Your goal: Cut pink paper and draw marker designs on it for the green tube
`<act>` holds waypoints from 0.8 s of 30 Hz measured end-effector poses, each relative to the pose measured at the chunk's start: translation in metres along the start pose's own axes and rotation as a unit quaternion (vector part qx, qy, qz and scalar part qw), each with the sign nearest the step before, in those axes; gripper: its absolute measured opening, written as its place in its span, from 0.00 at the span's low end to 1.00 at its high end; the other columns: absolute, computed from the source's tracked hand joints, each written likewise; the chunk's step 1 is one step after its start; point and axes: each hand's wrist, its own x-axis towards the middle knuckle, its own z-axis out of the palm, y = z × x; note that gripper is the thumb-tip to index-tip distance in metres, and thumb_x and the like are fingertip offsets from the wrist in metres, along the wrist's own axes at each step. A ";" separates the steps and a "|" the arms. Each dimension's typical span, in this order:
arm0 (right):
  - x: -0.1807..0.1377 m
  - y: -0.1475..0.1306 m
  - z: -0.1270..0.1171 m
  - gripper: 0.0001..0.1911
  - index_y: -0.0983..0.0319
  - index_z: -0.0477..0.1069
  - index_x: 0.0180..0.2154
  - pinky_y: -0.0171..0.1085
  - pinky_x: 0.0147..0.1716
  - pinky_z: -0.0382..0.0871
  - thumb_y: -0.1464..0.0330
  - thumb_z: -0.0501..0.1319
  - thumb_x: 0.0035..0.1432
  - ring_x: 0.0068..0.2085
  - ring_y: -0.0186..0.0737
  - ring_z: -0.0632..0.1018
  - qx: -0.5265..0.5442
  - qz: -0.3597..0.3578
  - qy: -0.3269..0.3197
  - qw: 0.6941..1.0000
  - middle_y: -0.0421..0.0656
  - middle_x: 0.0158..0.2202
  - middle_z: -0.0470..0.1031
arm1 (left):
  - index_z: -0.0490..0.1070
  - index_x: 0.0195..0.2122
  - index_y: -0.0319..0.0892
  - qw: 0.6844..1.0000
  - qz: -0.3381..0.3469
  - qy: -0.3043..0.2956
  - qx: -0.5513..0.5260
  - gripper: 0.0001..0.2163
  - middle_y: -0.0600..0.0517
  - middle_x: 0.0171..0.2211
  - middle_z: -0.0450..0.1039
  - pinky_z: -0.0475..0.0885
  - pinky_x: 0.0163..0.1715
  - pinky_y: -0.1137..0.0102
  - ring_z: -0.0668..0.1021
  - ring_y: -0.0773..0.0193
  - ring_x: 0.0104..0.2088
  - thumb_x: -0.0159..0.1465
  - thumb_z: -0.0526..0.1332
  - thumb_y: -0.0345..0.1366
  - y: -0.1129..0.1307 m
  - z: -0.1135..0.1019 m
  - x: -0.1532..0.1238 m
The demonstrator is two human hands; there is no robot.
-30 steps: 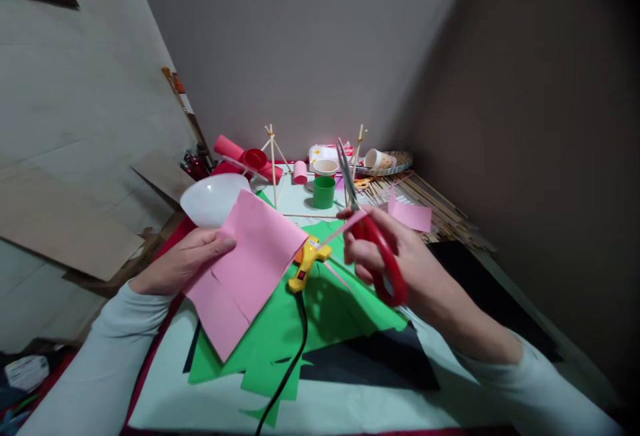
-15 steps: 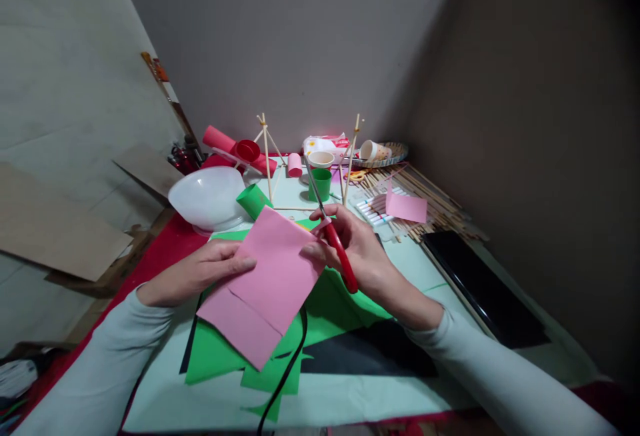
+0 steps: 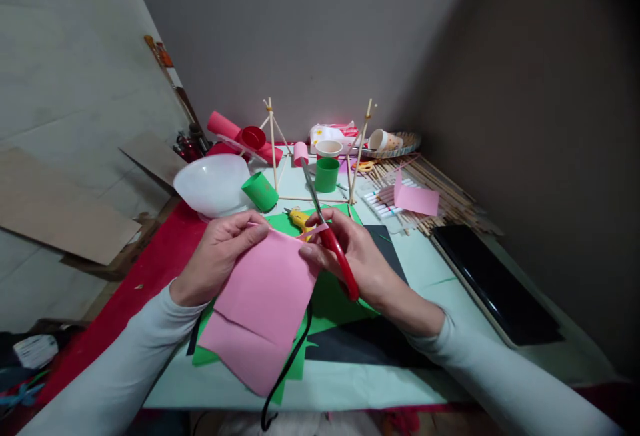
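Holding pink paper (image 3: 265, 283) and red-handled scissors (image 3: 334, 246); package (image 3: 327, 135) lettering unreadable.

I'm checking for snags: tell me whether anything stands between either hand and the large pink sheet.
Nothing visible does. The left hand and right hand both touch the pink sheet; the red scissors, also held in the right hand, do not come between.

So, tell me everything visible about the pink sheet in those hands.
The pink sheet is matte and looks like paper. A dark line, perhaps a slit or fold, crosses its lower part. It is held tilted over green sheets, its lower edge toward the person. The left hand pinches its top edge near the left corner; the right hand, also holding red-handled scissors, has its thumb on the upper right corner.
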 end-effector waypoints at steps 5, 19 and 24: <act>0.000 0.007 -0.003 0.23 0.59 0.65 0.41 0.33 0.28 0.64 0.64 0.75 0.50 0.28 0.32 0.69 0.006 -0.028 0.012 1.000 0.35 0.31 0.70 | 0.73 0.24 0.40 0.994 -0.055 0.026 -0.087 0.16 0.57 0.22 0.65 0.59 0.22 0.75 0.63 0.70 0.23 0.58 0.71 0.47 -0.009 0.003 -0.001; -0.003 0.010 0.004 0.16 0.59 0.66 0.41 0.34 0.33 0.63 0.69 0.70 0.54 0.31 0.34 0.68 -0.056 -0.068 -0.027 0.996 0.34 0.30 0.68 | 0.86 0.31 0.47 0.977 0.102 -0.089 0.164 0.03 0.51 0.31 0.82 0.72 0.37 0.69 0.80 0.60 0.35 0.59 0.72 0.38 0.010 0.004 -0.001; -0.002 0.013 0.002 0.14 0.59 0.66 0.42 0.34 0.33 0.63 0.70 0.67 0.55 0.32 0.35 0.68 -0.094 -0.081 -0.028 0.992 0.36 0.31 0.68 | 0.85 0.28 0.46 0.978 0.095 -0.106 0.151 0.05 0.52 0.27 0.82 0.72 0.34 0.70 0.79 0.61 0.32 0.60 0.69 0.36 0.006 0.000 0.002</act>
